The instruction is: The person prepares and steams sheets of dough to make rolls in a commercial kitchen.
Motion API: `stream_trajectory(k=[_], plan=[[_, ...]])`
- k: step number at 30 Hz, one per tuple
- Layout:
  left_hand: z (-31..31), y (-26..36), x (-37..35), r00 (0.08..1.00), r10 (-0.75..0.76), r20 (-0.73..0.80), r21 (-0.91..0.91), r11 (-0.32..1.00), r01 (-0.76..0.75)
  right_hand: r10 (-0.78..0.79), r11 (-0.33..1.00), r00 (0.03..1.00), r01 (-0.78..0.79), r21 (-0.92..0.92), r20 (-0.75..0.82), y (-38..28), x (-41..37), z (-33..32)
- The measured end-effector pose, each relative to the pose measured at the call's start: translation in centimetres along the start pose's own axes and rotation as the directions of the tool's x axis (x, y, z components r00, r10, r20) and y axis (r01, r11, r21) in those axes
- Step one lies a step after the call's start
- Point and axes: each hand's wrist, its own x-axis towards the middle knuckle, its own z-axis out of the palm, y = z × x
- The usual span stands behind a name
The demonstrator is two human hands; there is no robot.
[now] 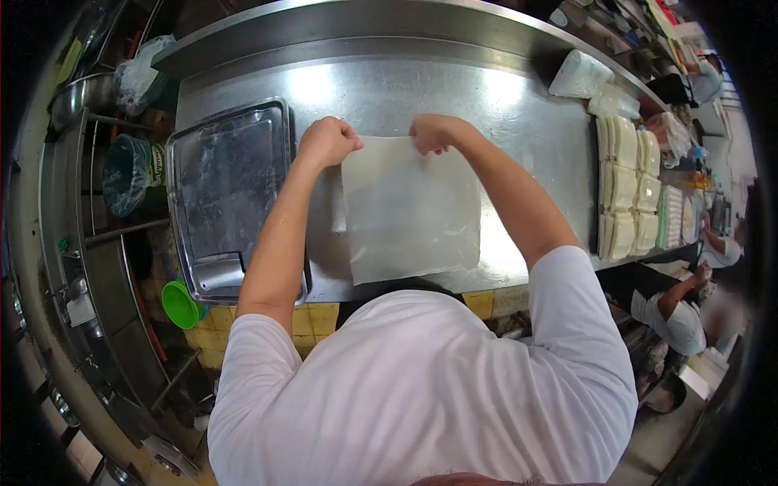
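And there it was, a translucent sheet (413, 215) spread over the steel counter (531, 146), right in front of the person, between the metal tray (231, 182) on the left and the pale containers (622, 188) well over on the right! The left hand (326, 142) had a narrow pinch on the far left corner, fingertips together on the thin material. Over at the far edge, the right hand (435, 131) was curled in close, fingers bunched, but a touch blurred; whether it truly gripped the sheet or only brushed it, I could not tell. Here was the danger: so thin a layer looked ready to crease or fold over on itself if the two hands pulled unevenly, and a hard tug at that small pinched corner could have torn it. The near edge was a worry too, lying close to the counter's front rim and the white shirt (429, 364), where a lean forward might have rucked it up. Any wet patch on the steel, and the sheet could have clung and dragged.
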Motion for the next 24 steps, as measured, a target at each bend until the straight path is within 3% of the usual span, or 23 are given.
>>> stream_trajectory(k=[3, 5, 9, 11, 17, 24], plan=[[0.4, -0.5, 0.9, 0.999, -0.022, 0.025, -0.021, 1.0, 0.023, 0.081, 0.99, 0.995, -0.088, -0.108, -0.066, 3.8, -2.2, -0.2], [0.9, -1.0, 1.7, 0.998, -0.052, 0.048, -0.009, 0.999, 0.052, -0.03, 0.968, 0.972, -0.029, -0.249, -0.231, 7.0, -3.1, 0.5], [1.7, -1.5, 2.8, 0.997, -0.035, 0.062, 0.025, 0.999, 0.033, -0.036, 0.988, 0.907, -0.032, -0.153, -0.419, 11.1, -3.4, 2.2], [2.0, -1.8, 3.2, 0.998, -0.04, 0.056, 0.025, 0.999, 0.039, -0.144, 0.975, 0.852, 0.036, -0.217, -0.503, 11.5, -4.2, 2.6], [2.0, -1.5, 1.7, 1.0, 0.002, -0.016, 0.013, 1.0, -0.002, -0.106, 0.993, 0.779, 0.114, -0.026, -0.619, 11.6, -5.9, 3.9], [0.9, 0.0, -3.5, 0.992, 0.06, -0.115, -0.018, 0.998, -0.062, -0.076, 0.987, 0.696, 0.153, 0.044, -0.714, 11.2, -9.4, 5.4]])
